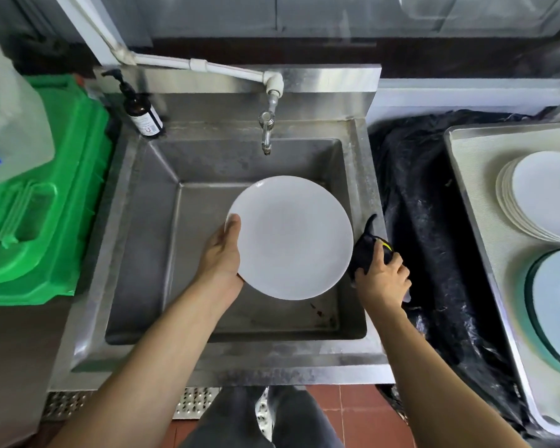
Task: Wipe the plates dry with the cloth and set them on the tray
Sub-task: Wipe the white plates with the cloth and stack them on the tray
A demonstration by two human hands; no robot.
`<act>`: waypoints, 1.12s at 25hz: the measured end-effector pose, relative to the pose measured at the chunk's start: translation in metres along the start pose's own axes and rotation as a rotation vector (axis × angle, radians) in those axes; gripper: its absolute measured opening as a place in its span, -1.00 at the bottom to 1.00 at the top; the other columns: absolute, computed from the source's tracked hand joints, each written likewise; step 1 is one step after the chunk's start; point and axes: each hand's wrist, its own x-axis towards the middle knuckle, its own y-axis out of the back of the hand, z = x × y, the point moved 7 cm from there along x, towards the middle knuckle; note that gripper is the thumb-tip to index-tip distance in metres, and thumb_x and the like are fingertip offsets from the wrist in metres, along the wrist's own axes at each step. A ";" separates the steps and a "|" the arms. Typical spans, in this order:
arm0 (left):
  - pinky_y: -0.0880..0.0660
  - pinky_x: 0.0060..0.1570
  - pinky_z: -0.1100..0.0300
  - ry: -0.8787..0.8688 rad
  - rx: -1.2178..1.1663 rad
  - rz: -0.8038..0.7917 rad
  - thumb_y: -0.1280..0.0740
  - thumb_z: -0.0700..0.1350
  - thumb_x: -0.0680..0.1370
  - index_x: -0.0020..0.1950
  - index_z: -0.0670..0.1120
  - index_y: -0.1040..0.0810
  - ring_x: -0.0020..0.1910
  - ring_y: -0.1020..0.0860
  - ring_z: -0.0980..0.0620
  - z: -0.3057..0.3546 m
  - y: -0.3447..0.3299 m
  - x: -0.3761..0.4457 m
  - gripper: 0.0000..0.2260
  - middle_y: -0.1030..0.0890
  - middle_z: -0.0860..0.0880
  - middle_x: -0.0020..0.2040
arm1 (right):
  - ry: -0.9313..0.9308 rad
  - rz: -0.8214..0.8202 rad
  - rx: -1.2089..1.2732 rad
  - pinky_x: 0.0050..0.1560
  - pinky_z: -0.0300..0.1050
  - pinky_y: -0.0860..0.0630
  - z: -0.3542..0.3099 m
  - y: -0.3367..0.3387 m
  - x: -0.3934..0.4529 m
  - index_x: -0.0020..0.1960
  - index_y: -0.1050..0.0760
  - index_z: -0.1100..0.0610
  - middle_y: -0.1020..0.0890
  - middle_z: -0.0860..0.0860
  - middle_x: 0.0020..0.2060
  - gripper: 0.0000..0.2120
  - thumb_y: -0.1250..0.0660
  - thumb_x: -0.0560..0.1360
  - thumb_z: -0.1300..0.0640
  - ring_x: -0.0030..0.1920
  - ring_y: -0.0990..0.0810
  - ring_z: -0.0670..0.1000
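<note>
A white plate hangs face up over the steel sink. My left hand grips its left rim, thumb on top. At the plate's right edge my right hand holds a bunched black cloth with a yellow mark, above the sink's right rim. On the right stands a metal tray lined with a pale mat. It carries a stack of white plates at the back and a second stack of larger, greenish-rimmed plates nearer me, cut off by the frame edge.
A tap hangs over the sink's back. A brown pump bottle stands at the back left corner. A green plastic crate with a clear jug sits left. Black plastic sheeting covers the surface between sink and tray.
</note>
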 end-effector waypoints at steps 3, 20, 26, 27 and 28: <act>-0.60 -0.41 0.19 -0.037 -0.051 -0.021 -0.35 0.11 0.61 -0.01 0.10 -0.60 -0.26 -0.71 0.12 0.014 -0.002 -0.009 -0.89 -0.72 0.18 -0.22 | 0.011 0.035 0.037 0.36 0.20 -0.31 0.005 0.011 0.001 0.65 -0.12 -0.06 -0.32 0.23 0.47 -0.37 -0.26 0.63 0.08 0.35 -0.35 0.34; -0.55 -0.42 0.33 -0.169 -0.019 -0.287 -0.31 0.11 0.62 -0.05 0.03 -0.60 -0.28 -0.69 0.22 0.094 -0.030 -0.054 -0.81 -0.72 0.16 -0.25 | 0.472 0.460 1.008 0.41 0.03 -0.39 -0.146 0.174 -0.113 0.37 -0.58 -0.03 -0.48 -0.02 0.17 -0.58 -0.38 0.52 0.00 0.24 -0.49 -0.05; -0.57 -0.23 0.37 -0.276 -0.001 -0.343 -0.23 -0.03 0.68 0.04 -0.02 -0.67 -0.12 -0.70 0.20 0.109 -0.031 -0.052 -0.78 -0.75 0.09 -0.10 | 0.708 0.373 0.929 0.57 -0.19 -0.15 -0.198 0.154 -0.150 0.53 -0.39 -0.08 -0.36 -0.10 0.53 -0.43 -0.39 0.55 -0.10 0.58 -0.21 -0.17; -0.58 -0.20 0.36 -0.281 -0.019 -0.332 -0.21 -0.06 0.69 0.08 -0.04 -0.66 -0.09 -0.70 0.19 0.110 -0.029 -0.049 -0.77 -0.75 0.08 -0.08 | 0.781 0.374 0.903 0.57 -0.20 -0.16 -0.207 0.155 -0.157 0.52 -0.41 -0.07 -0.37 -0.07 0.53 -0.46 -0.37 0.56 -0.06 0.58 -0.22 -0.15; -0.58 -0.18 0.35 -0.284 -0.042 -0.328 -0.21 -0.07 0.69 0.09 -0.06 -0.67 -0.07 -0.70 0.17 0.111 -0.024 -0.046 -0.77 -0.75 0.06 -0.06 | 0.826 0.381 0.887 0.56 -0.20 -0.16 -0.213 0.157 -0.159 0.51 -0.44 -0.03 -0.37 -0.03 0.54 -0.49 -0.36 0.57 -0.01 0.57 -0.24 -0.14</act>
